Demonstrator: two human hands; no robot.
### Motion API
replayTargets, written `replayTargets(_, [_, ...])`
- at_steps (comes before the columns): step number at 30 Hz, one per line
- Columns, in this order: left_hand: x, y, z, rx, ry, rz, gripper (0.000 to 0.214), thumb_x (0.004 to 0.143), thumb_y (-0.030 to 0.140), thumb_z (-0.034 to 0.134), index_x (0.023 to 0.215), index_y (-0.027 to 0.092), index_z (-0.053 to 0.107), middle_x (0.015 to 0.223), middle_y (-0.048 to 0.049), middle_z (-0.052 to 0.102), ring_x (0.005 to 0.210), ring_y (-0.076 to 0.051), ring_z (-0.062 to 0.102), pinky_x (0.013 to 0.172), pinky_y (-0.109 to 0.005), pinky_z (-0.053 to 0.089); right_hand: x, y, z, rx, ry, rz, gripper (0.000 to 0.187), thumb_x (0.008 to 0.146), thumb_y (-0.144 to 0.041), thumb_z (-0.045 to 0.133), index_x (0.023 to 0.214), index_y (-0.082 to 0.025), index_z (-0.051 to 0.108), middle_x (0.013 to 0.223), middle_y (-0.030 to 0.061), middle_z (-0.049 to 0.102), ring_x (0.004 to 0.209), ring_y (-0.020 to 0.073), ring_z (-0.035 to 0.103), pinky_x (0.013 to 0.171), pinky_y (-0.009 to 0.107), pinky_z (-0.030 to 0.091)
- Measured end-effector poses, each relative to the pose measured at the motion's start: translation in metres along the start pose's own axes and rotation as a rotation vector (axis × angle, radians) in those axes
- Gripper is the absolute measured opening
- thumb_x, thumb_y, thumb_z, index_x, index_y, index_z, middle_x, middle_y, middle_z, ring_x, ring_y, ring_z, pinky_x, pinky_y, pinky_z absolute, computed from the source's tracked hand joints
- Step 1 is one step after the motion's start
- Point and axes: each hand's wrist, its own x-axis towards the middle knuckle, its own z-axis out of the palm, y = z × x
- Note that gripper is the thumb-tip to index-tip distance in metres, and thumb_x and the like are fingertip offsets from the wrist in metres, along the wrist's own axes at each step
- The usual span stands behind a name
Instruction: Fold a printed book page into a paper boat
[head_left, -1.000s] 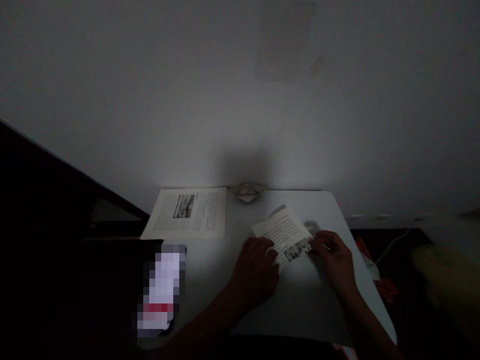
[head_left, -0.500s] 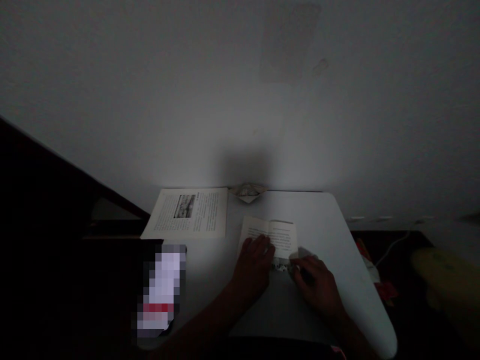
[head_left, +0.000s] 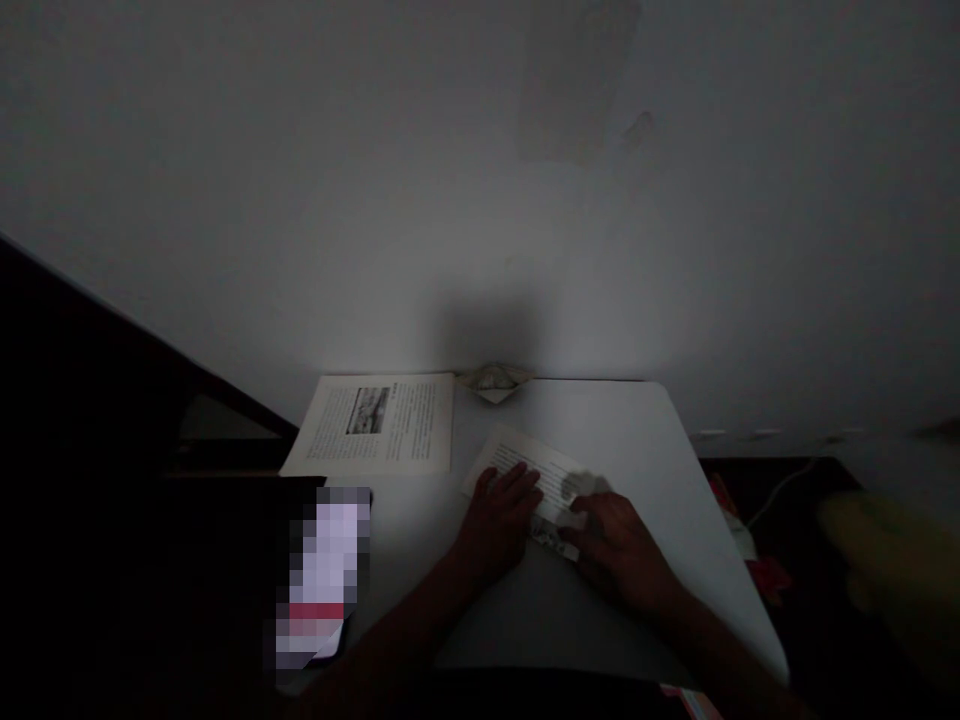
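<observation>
A folded sheet of printed paper [head_left: 553, 484] lies slanted on the table in front of me, with a strip of dark picture along its near edge. Over its left part rests my left hand [head_left: 499, 518], fingers stretched out flat and pressing it down. My right hand [head_left: 621, 545] grips the sheet's right end, index finger on top and thumb at the near edge beside the picture strip. The hand casts a shadow on the print. The right hand's other fingers are curled and partly hidden.
A flat printed page [head_left: 409, 425] lies at the table's back left. Against the wall stands a folded paper shape [head_left: 495, 382]. A phone [head_left: 326, 570], blurred out, lies at the left edge of the white table [head_left: 634, 425]. A pale cable [head_left: 780, 495] and red packaging [head_left: 766, 575] are off to the right.
The folded paper has turned clockwise, its right end swinging toward me. My right hand has shifted its hold at that end; my left hand has slid slightly left, still flat on the sheet.
</observation>
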Motion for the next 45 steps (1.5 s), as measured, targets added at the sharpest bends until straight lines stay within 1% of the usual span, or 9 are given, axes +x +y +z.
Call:
replayTargets(4, [-0.002,-0.006,-0.002,-0.014,0.036,0.046,0.038,0.084,0.012,0.044,0.119,0.023,0.054,0.134,-0.0056,0.052,0.131,-0.020,0.039,0.109,-0.047,0.019,0.009,0.005,0.000,0.037,-0.034,-0.083,0.020,0.075,-0.020,0.060,0.094,-0.023,0.067,0.116,0.0118,0.058,0.113,0.0296,0.048,0.092,0.051,0.041])
replayTargets(8, [-0.006,-0.008,-0.017,0.003,0.066,-0.050,0.037,0.083,0.015,0.048,0.118,0.022,0.055,0.137,-0.0088,0.048,0.130,-0.022,0.039,0.107,-0.047,0.023,0.014,0.004,0.002,0.092,-0.073,-0.127,0.020,0.074,-0.021,0.062,0.093,-0.022,0.066,0.118,0.0113,0.058,0.117,0.0298,0.046,0.093,0.050,0.040])
replayTargets(12, [-0.014,-0.009,-0.028,-0.019,0.040,-0.086,0.039,0.080,0.018,0.052,0.119,0.022,0.054,0.141,-0.0081,0.044,0.132,-0.024,0.036,0.108,-0.049,0.022,0.014,0.003,0.007,0.149,-0.080,-0.123,0.021,0.073,-0.023,0.061,0.094,-0.023,0.065,0.116,0.0105,0.059,0.113,0.0284,0.050,0.090,0.049,0.042])
replayTargets(16, [-0.020,-0.013,-0.029,-0.033,0.070,-0.146,0.044,0.077,0.022,0.057,0.121,0.021,0.053,0.142,-0.0099,0.041,0.133,-0.026,0.033,0.108,-0.050,0.021,0.014,0.002,0.010,0.181,-0.040,-0.093,0.017,0.076,-0.025,0.061,0.092,-0.023,0.065,0.114,0.0098,0.060,0.108,0.0267,0.054,0.087,0.046,0.044])
replayTargets(19, [-0.022,-0.016,-0.031,-0.050,0.075,-0.155,0.039,0.077,0.024,0.058,0.116,0.021,0.057,0.142,-0.0097,0.042,0.134,-0.027,0.032,0.108,-0.052,0.020,0.015,-0.001,0.012,0.192,-0.010,-0.059,0.015,0.077,-0.026,0.061,0.092,-0.023,0.065,0.110,0.0095,0.062,0.105,0.0255,0.055,0.087,0.044,0.045])
replayTargets(24, [-0.019,-0.021,-0.037,-0.067,0.033,-0.157,0.030,0.077,0.019,0.057,0.106,0.026,0.063,0.141,-0.0057,0.044,0.133,-0.028,0.033,0.106,-0.054,0.020,0.017,-0.003,0.015,0.204,-0.007,-0.021,0.014,0.079,-0.024,0.060,0.092,-0.022,0.064,0.105,0.0089,0.063,0.102,0.0240,0.056,0.086,0.042,0.045])
replayTargets(29, [-0.017,-0.023,-0.037,-0.079,0.043,-0.154,0.027,0.077,0.021,0.059,0.103,0.025,0.065,0.137,-0.0064,0.049,0.130,-0.027,0.038,0.106,-0.053,0.023,0.018,-0.004,0.015,0.216,-0.029,-0.004,0.014,0.080,-0.025,0.059,0.093,-0.023,0.065,0.105,0.0083,0.063,0.100,0.0229,0.057,0.085,0.041,0.045])
replayTargets(39, [-0.018,-0.026,-0.039,-0.127,-0.014,-0.155,0.032,0.074,0.024,0.063,0.106,0.026,0.064,0.137,-0.0051,0.049,0.131,-0.027,0.037,0.108,-0.053,0.020,0.020,-0.001,0.013,0.251,-0.058,-0.013,0.013,0.082,-0.022,0.057,0.094,-0.022,0.063,0.102,0.0078,0.064,0.095,0.0214,0.057,0.082,0.041,0.047])
replayTargets(45, [-0.015,-0.029,-0.039,-0.156,-0.048,-0.182,0.034,0.074,0.017,0.060,0.105,0.028,0.065,0.137,-0.0030,0.048,0.131,-0.025,0.037,0.108,-0.052,0.020,0.020,-0.001,0.013,0.257,-0.051,-0.027,0.013,0.082,-0.024,0.058,0.093,-0.022,0.064,0.102,0.0082,0.064,0.096,0.0220,0.057,0.082,0.041,0.047])
